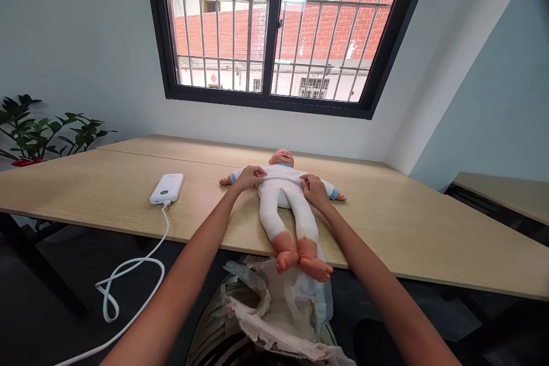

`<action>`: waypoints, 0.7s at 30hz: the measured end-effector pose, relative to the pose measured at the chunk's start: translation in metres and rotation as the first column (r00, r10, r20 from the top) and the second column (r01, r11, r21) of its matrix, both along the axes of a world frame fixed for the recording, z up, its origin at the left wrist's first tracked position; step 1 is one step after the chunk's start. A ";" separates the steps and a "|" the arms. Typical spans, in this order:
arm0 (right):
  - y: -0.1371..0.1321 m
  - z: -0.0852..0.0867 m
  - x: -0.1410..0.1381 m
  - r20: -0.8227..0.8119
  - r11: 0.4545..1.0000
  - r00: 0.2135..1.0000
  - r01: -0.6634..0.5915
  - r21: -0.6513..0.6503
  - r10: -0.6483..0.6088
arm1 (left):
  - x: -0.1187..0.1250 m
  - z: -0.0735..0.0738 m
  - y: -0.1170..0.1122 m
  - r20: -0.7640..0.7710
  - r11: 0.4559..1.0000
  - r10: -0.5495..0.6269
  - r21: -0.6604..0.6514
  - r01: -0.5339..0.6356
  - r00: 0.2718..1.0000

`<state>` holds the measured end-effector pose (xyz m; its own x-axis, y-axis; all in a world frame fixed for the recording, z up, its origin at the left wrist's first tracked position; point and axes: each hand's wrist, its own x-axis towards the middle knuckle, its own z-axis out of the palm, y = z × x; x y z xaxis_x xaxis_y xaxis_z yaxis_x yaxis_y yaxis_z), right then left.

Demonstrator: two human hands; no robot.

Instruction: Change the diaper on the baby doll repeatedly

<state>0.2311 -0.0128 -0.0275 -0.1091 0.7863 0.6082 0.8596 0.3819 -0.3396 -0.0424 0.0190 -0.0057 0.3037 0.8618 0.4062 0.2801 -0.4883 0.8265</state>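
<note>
A baby doll (285, 197) in white clothes with blue cuffs lies on its back on the wooden table (103, 189), head toward the window, feet hanging over the near edge. My left hand (250, 176) grips the white garment at the doll's left side near the waist, fingers curled. My right hand (314, 190) pinches the same garment on the other side. Both arms reach forward from below.
A white power bank (166, 188) lies left of the doll, its white cable (128, 274) looping down off the table edge. A crumpled white cloth (274, 309) sits on my lap below the doll's feet. A potted plant (38, 131) stands far left; a barred window (278, 28) behind.
</note>
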 end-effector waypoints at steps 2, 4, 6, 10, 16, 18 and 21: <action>0.000 0.000 -0.001 -0.022 1.000 1.000 0.017 -0.003 -0.017 | 0.000 0.000 0.000 -0.010 1.000 0.013 -0.001 -0.013 1.000; -0.001 0.001 -0.001 -0.035 1.000 0.999 0.025 0.002 -0.025 | 0.000 0.000 0.001 -0.025 1.000 0.023 -0.009 -0.023 0.999; -0.002 0.002 -0.001 -0.040 1.000 0.999 0.021 0.018 -0.020 | 0.000 0.000 0.001 -0.040 0.999 0.034 -0.017 -0.035 0.999; -0.005 0.002 -0.002 -0.042 0.999 0.999 0.018 0.047 -0.016 | 0.000 -0.001 0.000 -0.070 0.998 0.055 -0.011 -0.056 0.996; -0.008 0.006 -0.006 -0.066 0.999 0.998 0.025 0.048 -0.022 | -0.002 -0.001 0.000 -0.143 0.994 0.109 0.004 -0.110 0.984; -0.013 0.011 -0.010 -0.068 0.999 0.998 0.020 0.050 -0.017 | -0.002 0.000 0.000 -0.176 0.992 0.125 0.018 -0.124 0.976; -0.028 0.021 -0.013 -0.096 0.998 0.995 -0.036 0.042 0.040 | -0.003 0.003 -0.003 -0.204 0.987 0.157 0.065 -0.146 0.966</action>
<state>0.2177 -0.0405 -0.0070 -0.0773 0.7577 0.6480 0.8078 0.4285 -0.4047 -0.0454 0.0163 -0.0029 0.2533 0.8849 0.3909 0.5166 -0.4654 0.7187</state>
